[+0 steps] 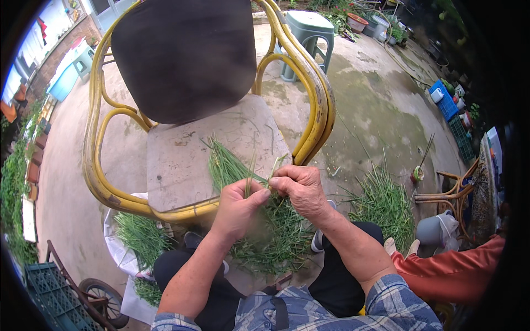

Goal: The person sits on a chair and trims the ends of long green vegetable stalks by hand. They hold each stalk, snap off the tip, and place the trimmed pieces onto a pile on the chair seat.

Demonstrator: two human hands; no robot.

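Note:
My left hand (241, 206) and my right hand (299, 188) meet in front of the chair seat, over the floor. Between right thumb and forefinger I pinch a few pale-based green stalks (275, 165), perhaps chives. My left thumb and fingers also hold thin green stalks (251, 169), which stick up past the thumb. Just beyond, a bundle of long green leaves (227, 163) lies on the worn board seat (182, 165) of a yellow cane armchair (316, 99). Beneath my hands, a loose heap of green leaves (275, 244) covers the floor between my feet.
On the left, a white sack (116, 244) holds more cut greens (140, 236). Another pile of greens (383, 207) lies right, beside a person's orange-red trouser leg (451, 265). A grey bucket (430, 231) stands there. Behind the chair is a plastic stool (310, 29); a wheel (103, 302) is lower left.

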